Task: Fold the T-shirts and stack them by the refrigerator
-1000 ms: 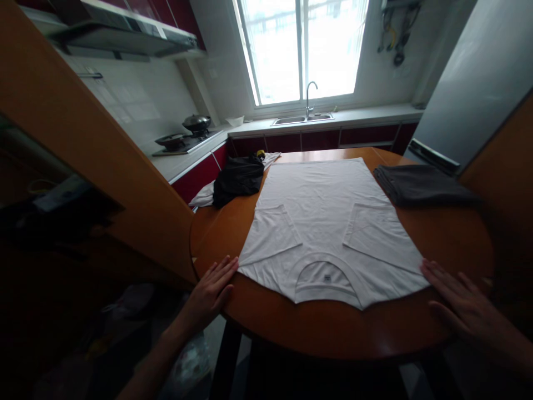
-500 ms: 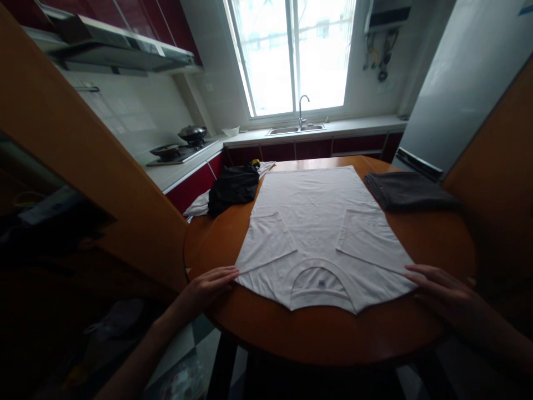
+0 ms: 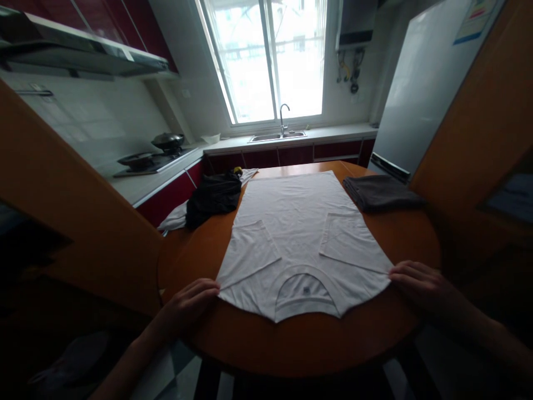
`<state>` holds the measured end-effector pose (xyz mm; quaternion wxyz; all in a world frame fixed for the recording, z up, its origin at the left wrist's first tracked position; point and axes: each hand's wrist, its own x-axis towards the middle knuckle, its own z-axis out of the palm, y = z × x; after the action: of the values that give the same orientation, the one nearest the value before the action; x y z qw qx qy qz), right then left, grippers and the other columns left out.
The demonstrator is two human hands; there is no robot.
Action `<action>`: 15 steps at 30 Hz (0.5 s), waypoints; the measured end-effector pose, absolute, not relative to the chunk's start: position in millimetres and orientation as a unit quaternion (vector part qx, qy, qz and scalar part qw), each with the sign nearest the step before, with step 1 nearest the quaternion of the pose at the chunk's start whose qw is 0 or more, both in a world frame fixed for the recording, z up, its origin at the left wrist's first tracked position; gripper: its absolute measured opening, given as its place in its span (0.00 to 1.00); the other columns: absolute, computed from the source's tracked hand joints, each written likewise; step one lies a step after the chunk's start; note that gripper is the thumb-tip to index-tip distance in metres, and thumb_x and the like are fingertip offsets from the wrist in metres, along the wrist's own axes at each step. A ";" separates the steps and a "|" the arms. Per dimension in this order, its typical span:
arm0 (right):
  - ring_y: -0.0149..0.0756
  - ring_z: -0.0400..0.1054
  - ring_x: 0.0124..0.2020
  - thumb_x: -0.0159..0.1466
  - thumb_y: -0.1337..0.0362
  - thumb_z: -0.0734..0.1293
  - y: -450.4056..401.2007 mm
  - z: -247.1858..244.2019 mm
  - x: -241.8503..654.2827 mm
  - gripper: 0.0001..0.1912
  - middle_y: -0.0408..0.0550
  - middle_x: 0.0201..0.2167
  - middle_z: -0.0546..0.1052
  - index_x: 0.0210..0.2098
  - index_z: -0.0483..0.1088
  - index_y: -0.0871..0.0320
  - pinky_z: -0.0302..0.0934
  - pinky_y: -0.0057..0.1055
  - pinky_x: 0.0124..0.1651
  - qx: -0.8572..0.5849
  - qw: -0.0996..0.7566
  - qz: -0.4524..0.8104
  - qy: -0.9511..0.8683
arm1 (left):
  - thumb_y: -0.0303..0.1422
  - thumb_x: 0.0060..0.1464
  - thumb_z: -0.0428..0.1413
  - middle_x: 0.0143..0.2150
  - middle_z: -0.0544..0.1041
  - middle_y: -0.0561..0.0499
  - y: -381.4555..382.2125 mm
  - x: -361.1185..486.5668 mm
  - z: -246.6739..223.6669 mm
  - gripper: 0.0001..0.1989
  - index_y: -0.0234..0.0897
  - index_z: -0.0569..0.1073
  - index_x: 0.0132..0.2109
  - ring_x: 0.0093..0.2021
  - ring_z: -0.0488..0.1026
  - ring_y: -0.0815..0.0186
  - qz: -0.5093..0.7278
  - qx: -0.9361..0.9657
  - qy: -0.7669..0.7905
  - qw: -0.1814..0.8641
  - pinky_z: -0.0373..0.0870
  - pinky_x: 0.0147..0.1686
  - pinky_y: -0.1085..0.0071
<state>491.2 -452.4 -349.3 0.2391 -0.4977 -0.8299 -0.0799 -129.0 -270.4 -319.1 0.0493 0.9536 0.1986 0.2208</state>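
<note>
A white T-shirt lies spread flat on the round wooden table, its neckline toward me and its hem at the far side. Both short sleeves are folded inward over the body. My left hand pinches the shirt's left edge by the shoulder fold, fingers closed together. At the opposite shoulder fold, my right hand grips the shirt's edge, also with closed fingers. The thumbs are mostly hidden beneath the fingers and cloth.
Dark garments lie bunched at the table's far left, with white cloth under them. A folded dark grey cloth rests at the far right. Beyond are a sink, a stove with pans and a fridge.
The camera view has turned slightly to the right, so everything appears shifted left. My right hand's fingers have closed onto the shirt's edge; my left hand keeps its place at the other edge.
</note>
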 end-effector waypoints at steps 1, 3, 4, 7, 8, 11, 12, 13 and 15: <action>0.39 0.73 0.44 0.70 0.68 0.63 -451.8 -350.4 491.3 0.10 0.48 0.42 0.79 0.46 0.74 0.51 0.68 0.35 0.48 -0.500 0.249 -0.076 -0.826 | 0.24 0.66 0.51 0.49 0.79 0.45 -270.3 -128.3 -319.2 0.13 0.41 0.74 0.53 0.50 0.77 0.64 0.225 0.951 0.203 0.059 0.75 0.50 0.72; 0.40 0.74 0.44 0.70 0.68 0.63 -449.9 -351.9 491.6 0.10 0.48 0.42 0.80 0.46 0.74 0.51 0.68 0.35 0.47 -0.507 0.275 -0.065 -0.815 | 0.24 0.66 0.52 0.47 0.79 0.46 -270.0 -126.7 -318.8 0.13 0.41 0.74 0.53 0.47 0.77 0.65 0.235 0.946 0.210 0.076 0.75 0.47 0.74; 0.40 0.74 0.43 0.70 0.68 0.63 -448.5 -351.9 491.6 0.09 0.48 0.41 0.80 0.46 0.74 0.51 0.68 0.34 0.46 -0.511 0.289 -0.057 -0.808 | 0.24 0.66 0.51 0.46 0.79 0.46 -269.6 -125.5 -318.3 0.12 0.41 0.74 0.52 0.46 0.78 0.66 0.244 0.942 0.214 0.084 0.75 0.46 0.74; 0.40 0.75 0.40 0.70 0.66 0.62 -441.8 -347.9 491.2 0.08 0.48 0.38 0.80 0.43 0.73 0.51 0.69 0.34 0.43 -0.517 0.325 -0.032 -0.791 | 0.27 0.66 0.51 0.42 0.80 0.47 -267.2 -119.9 -314.2 0.10 0.39 0.76 0.49 0.41 0.78 0.67 0.275 0.921 0.252 0.111 0.75 0.40 0.76; 0.41 0.75 0.40 0.69 0.66 0.62 -438.6 -345.5 491.2 0.08 0.48 0.37 0.79 0.42 0.73 0.52 0.70 0.34 0.43 -0.521 0.331 -0.021 -0.787 | 0.28 0.66 0.52 0.41 0.80 0.48 -265.8 -117.2 -311.7 0.09 0.39 0.76 0.47 0.39 0.78 0.67 0.283 0.912 0.271 0.120 0.75 0.39 0.76; 0.41 0.75 0.38 0.69 0.61 0.62 -424.5 -337.4 492.7 0.07 0.48 0.36 0.79 0.40 0.72 0.53 0.69 0.34 0.41 -0.556 0.344 0.013 -0.757 | 0.34 0.64 0.54 0.37 0.80 0.49 -258.8 -106.5 -300.5 0.08 0.39 0.76 0.41 0.38 0.78 0.64 0.304 0.882 0.330 0.142 0.74 0.39 0.75; 0.41 0.75 0.37 0.69 0.60 0.62 -418.3 -334.9 493.9 0.07 0.49 0.35 0.79 0.39 0.72 0.53 0.69 0.34 0.40 -0.574 0.348 0.021 -0.741 | 0.36 0.63 0.54 0.36 0.80 0.49 -255.2 -102.4 -296.1 0.09 0.38 0.76 0.40 0.37 0.78 0.64 0.308 0.873 0.347 0.150 0.74 0.39 0.74; 0.41 0.75 0.37 0.68 0.58 0.62 -411.3 -332.4 495.3 0.08 0.49 0.35 0.79 0.39 0.71 0.53 0.69 0.34 0.40 -0.591 0.351 0.028 -0.726 | 0.38 0.63 0.54 0.35 0.79 0.49 -250.7 -98.2 -291.7 0.10 0.39 0.76 0.38 0.36 0.77 0.64 0.310 0.864 0.365 0.158 0.74 0.38 0.73; 0.41 0.74 0.36 0.68 0.57 0.62 -395.0 -327.3 498.5 0.09 0.48 0.34 0.78 0.39 0.71 0.53 0.67 0.34 0.39 -0.617 0.352 0.040 -0.703 | 0.42 0.62 0.53 0.34 0.79 0.50 -239.2 -90.0 -284.2 0.13 0.38 0.76 0.37 0.35 0.76 0.63 0.309 0.846 0.398 0.174 0.73 0.38 0.72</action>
<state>498.5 -395.0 -327.3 0.3519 -0.6170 -0.7028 0.0404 -90.0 -239.2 -284.2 0.1739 0.8459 0.3981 0.3093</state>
